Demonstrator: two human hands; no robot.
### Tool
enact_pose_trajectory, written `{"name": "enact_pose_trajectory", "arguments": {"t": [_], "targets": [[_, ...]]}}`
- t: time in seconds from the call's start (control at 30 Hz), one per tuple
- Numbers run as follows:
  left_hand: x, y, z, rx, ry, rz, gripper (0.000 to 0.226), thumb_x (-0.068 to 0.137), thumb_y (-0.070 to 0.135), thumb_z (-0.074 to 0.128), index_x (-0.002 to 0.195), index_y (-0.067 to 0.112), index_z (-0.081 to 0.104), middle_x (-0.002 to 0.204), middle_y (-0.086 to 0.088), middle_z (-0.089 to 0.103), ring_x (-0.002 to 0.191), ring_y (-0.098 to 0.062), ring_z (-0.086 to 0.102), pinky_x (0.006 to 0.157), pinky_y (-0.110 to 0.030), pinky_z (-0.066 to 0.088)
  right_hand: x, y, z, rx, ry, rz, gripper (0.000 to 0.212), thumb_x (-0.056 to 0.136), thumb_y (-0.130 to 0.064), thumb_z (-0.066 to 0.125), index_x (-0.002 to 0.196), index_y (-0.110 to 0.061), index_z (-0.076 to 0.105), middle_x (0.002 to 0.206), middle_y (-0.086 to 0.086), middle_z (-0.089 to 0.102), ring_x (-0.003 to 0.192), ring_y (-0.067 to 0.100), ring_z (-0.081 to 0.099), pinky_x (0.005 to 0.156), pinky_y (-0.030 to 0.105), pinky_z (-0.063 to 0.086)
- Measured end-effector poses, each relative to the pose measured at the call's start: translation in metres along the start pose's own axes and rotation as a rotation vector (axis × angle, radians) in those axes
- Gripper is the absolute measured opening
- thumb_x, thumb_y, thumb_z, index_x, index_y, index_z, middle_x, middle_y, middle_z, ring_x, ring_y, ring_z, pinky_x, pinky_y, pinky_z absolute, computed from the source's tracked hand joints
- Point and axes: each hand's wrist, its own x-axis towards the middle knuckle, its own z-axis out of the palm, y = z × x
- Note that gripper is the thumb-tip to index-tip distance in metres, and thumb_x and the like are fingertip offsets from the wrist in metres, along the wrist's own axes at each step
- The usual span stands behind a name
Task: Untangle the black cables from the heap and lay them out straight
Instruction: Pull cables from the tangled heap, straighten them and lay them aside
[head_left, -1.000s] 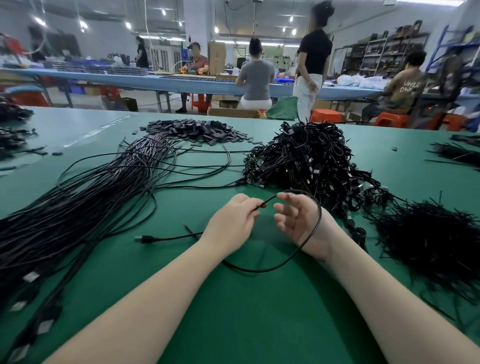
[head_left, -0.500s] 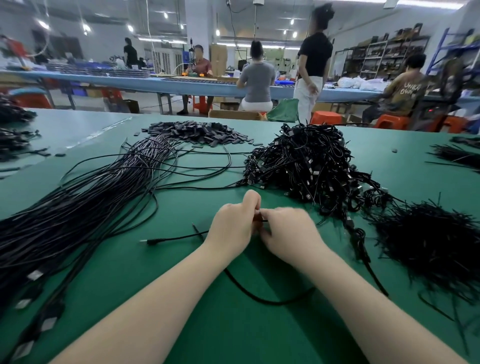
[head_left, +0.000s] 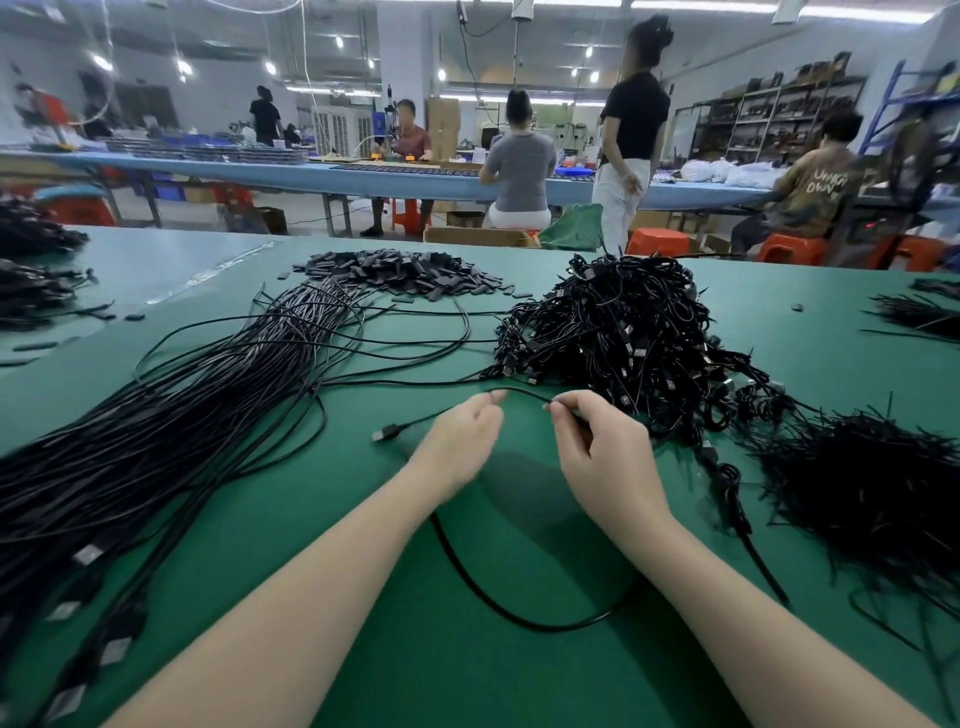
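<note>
I have one cable (head_left: 519, 391) pinched in both hands, just in front of the heap (head_left: 618, 332). My left hand (head_left: 457, 441) nips it between thumb and fingertips, the other fingers curled in; my right hand (head_left: 605, 457) pinches it the same way a short span along, so both grips are pressed together on that cable. Between the two hands it arches up in a low bow. Left of my left hand its plug (head_left: 385, 432) hangs out free, just above the worktop (head_left: 363, 519). The rest of it runs back under my forearms and lies in a wide loop (head_left: 519, 616) on the green surface, nearer to me than the heap.

The heap is a dense black tangle of cables and plugs, piled up beyond my hands and a little to their right. Left of the heap, the straight cables (head_left: 171, 415) lie in a long bundle running from far away towards me, with plug ends at the near left edge; a few loose strands curve across from that bundle to the heap. Beyond the heap and to its left sits a low pile of small dark flat pieces (head_left: 400, 273). Right of the heap, a bristly mass of thin black ties (head_left: 872, 483) spreads over the worktop.
</note>
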Motion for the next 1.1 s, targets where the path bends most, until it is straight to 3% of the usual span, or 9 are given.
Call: {"name": "enact_pose_trajectory", "arguments": {"t": [0.13,0.27,0.4,0.53,0.6,0.7,0.83,0.97,1.1], "targets": [[0.012,0.012,-0.026,-0.935,-0.054,-0.136,0.043,0.100,0.048,0.027,0.100,0.022,0.062,0.080,0.004,0.071,0.064,-0.010,0.066,0.058,-0.023,0.049,-0.001,-0.003,0.004,0.132,-0.235,-0.003,0.015,0.097,-0.024,0.051,0.093,-0.025,0.065,0.050,-0.018,0.049,0.043,0.005,0.038,0.045,0.014,0.026],[0.021,0.012,-0.064,-1.177,0.137,-0.185,0.031,0.102,0.032,0.037,0.082,0.020,0.058,0.063,0.006,0.066,0.059,-0.011,0.068,0.055,-0.022,0.053,0.000,-0.005,0.005,0.303,-0.521,0.087,0.022,0.098,-0.026,0.050,0.091,-0.026,0.070,0.055,-0.010,0.036,0.049,0.011,0.030,0.048,0.025,0.026],[0.022,0.006,-0.096,-1.345,0.221,-0.193,0.027,0.100,0.028,0.042,0.076,0.021,0.051,0.055,0.006,0.055,0.051,-0.010,0.060,0.059,-0.027,0.051,0.002,-0.004,0.001,0.557,-0.682,0.287,0.024,0.100,-0.024,0.047,0.098,-0.017,0.070,0.056,-0.007,0.030,0.042,0.010,0.027,0.043,0.019,0.023],[0.015,0.013,-0.108,-1.501,0.111,-0.159,0.039,0.102,0.035,0.033,0.071,0.022,0.052,0.052,0.010,0.050,0.047,-0.006,0.053,0.057,-0.022,0.049,0.005,-0.002,-0.004,0.643,-0.860,0.400,0.024,0.099,-0.025,0.049,0.102,-0.015,0.071,0.057,-0.006,0.033,0.042,0.010,0.029,0.041,0.018,0.025],[0.007,0.023,-0.116,-1.599,-0.129,-0.075,0.043,0.101,0.032,0.032,0.065,0.022,0.052,0.051,0.012,0.048,0.046,-0.003,0.051,0.048,-0.017,0.044,0.006,-0.002,-0.006,0.597,-0.869,0.420,0.024,0.097,-0.028,0.053,0.093,-0.015,0.072,0.056,-0.006,0.035,0.041,0.010,0.030,0.040,0.019,0.026],[-0.008,0.040,-0.126,-1.234,-0.632,0.038,0.044,0.095,0.037,0.040,0.057,0.023,0.057,0.046,0.007,0.051,0.041,-0.003,0.049,0.041,-0.015,0.032,0.011,-0.003,-0.007,0.579,-0.669,0.500,0.029,0.093,-0.034,0.058,0.073,-0.013,0.062,0.048,-0.006,0.032,0.038,0.010,0.025,0.040,0.017,0.022],[-0.017,0.047,-0.098,-0.229,-0.867,-0.120,0.051,0.095,0.049,0.037,0.092,0.015,0.075,0.079,-0.003,0.074,0.067,-0.014,0.068,0.054,-0.020,0.046,0.026,-0.011,-0.021,0.732,-0.387,0.522,0.035,0.095,-0.036,0.054,0.067,-0.015,0.049,0.045,-0.010,0.027,0.039,0.009,0.018,0.041,0.018,0.017],[-0.006,0.043,-0.063,-0.308,-0.499,-0.237,0.051,0.104,0.043,0.024,0.123,0.009,0.057,0.108,-0.002,0.072,0.101,-0.014,0.067,0.078,-0.024,0.048,0.026,-0.035,-0.026,0.827,-0.464,0.376,0.032,0.100,-0.031,0.044,0.079,-0.013,0.061,0.050,-0.007,0.028,0.038,0.009,0.020,0.042,0.018,0.017],[0.005,0.045,-0.072,-0.738,-0.149,-0.068,0.046,0.105,0.039,0.022,0.111,0.012,0.059,0.113,-0.004,0.069,0.111,-0.019,0.062,0.094,-0.033,0.048,0.011,-0.051,-0.018,0.940,-0.863,0.334,0.025,0.097,-0.032,0.044,0.095,-0.022,0.067,0.055,-0.007,0.034,0.042,0.009,0.027,0.044,0.018,0.028]]}}
